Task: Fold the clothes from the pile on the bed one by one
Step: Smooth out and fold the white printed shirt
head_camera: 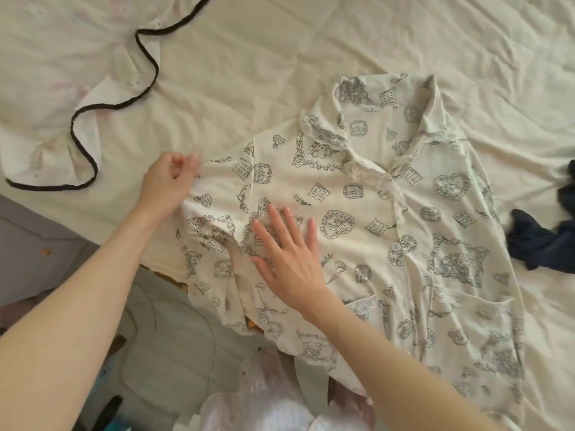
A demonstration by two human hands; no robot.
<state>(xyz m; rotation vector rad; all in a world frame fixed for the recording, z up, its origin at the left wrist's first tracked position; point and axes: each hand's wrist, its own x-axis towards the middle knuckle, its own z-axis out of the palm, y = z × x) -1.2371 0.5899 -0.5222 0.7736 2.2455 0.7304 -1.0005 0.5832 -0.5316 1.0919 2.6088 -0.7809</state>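
A cream pyjama shirt (389,219) with grey line drawings and a lace collar lies face up on the bed, collar toward the far side, hem hanging over the near edge. My left hand (166,181) pinches the edge of its left sleeve with curled fingers. Flat on the shirt's chest, just right of the sleeve seam, my right hand (289,259) presses down with straight, spread fingers.
A white garment with dark brown trim (62,119) lies at the far left of the cream bed sheet (264,57). A dark navy garment (541,241) sits at the right edge. Below the bed edge are a grey floor and pale fabric.
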